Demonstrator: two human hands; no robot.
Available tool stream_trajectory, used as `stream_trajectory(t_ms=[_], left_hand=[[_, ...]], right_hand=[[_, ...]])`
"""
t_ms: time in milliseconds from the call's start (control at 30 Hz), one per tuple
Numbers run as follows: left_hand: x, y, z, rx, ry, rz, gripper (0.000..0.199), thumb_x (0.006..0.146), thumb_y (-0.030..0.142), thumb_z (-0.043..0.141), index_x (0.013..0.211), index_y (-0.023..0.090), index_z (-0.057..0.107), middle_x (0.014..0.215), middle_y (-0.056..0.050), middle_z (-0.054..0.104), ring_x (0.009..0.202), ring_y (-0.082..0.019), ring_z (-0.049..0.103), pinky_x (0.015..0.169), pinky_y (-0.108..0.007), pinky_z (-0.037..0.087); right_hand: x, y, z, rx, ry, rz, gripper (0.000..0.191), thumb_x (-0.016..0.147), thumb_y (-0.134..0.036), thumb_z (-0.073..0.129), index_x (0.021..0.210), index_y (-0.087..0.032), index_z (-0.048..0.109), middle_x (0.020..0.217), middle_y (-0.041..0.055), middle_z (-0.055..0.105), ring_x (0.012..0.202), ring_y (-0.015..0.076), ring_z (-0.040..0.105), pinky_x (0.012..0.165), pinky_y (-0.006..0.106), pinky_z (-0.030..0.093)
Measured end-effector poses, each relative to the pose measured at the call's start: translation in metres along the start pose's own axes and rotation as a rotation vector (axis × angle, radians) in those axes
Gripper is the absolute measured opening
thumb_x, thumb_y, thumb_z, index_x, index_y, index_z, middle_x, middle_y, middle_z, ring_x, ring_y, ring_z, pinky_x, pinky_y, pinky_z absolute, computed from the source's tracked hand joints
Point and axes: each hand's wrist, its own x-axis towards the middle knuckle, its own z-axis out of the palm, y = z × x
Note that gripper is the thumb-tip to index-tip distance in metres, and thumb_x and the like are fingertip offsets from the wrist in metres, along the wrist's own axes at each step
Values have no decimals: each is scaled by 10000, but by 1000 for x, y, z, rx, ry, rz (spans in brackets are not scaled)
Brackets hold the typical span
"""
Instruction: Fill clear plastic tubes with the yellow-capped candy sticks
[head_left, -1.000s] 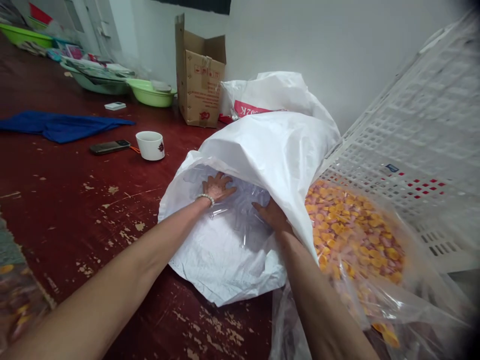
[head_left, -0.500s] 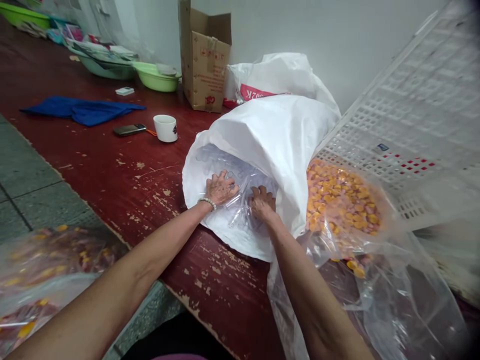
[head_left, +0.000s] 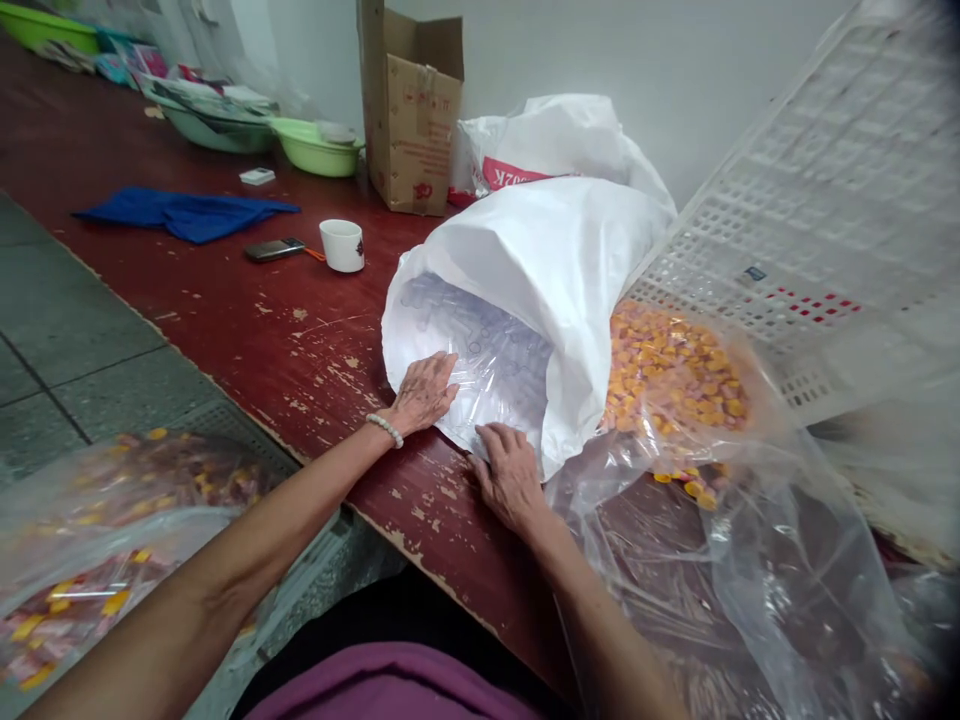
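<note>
A large white woven sack (head_left: 555, 250) lies on its side on the red table, its mouth facing me. Inside are many clear plastic tubes (head_left: 480, 345). At the left part of the sack's lower rim rests my left hand (head_left: 426, 392), a beaded bracelet on its wrist, fingers stretched out and slightly bent. My right hand (head_left: 510, 470) is at the front of the same rim, fingers spread and curved over the edge. Neither hand visibly holds a tube. The sack's upper side hides its deeper contents.
To the right, a clear bag of orange-capped pieces (head_left: 667, 375) lies under a tilted white plastic crate (head_left: 780, 210). A white cup (head_left: 342, 246), a phone (head_left: 274, 249), a blue cloth (head_left: 187, 213) and a cardboard box (head_left: 416, 130) stand behind. More bagged pieces (head_left: 82, 610) sit lower left.
Both hands have drawn back out of the tubes toward me, to the sack's front rim. The tubes now lie flatter inside. The view has shifted slightly.
</note>
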Motion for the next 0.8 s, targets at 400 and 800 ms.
stream_trajectory(t_ms=[400,800], left_hand=[[-15,-18,-15,-212,117,-85,382,806,136,458,1182,127,525,1036,-113,596,988,-206,567,923,-351,451],[-35,-8,-48,-1343,121,-390,401,727,341,614,1089,209,501,973,-39,603,677,-103,584,635,-283,519]], right_hand=[[21,-8,-4,321,127,317,330,762,-179,444,1083,-158,517,995,89,535,846,192,540,773,338,459],[75,-14,4,-132,-218,-114,409,774,-48,475,1030,-312,654,1210,58,536,1008,248,507,739,362,458]])
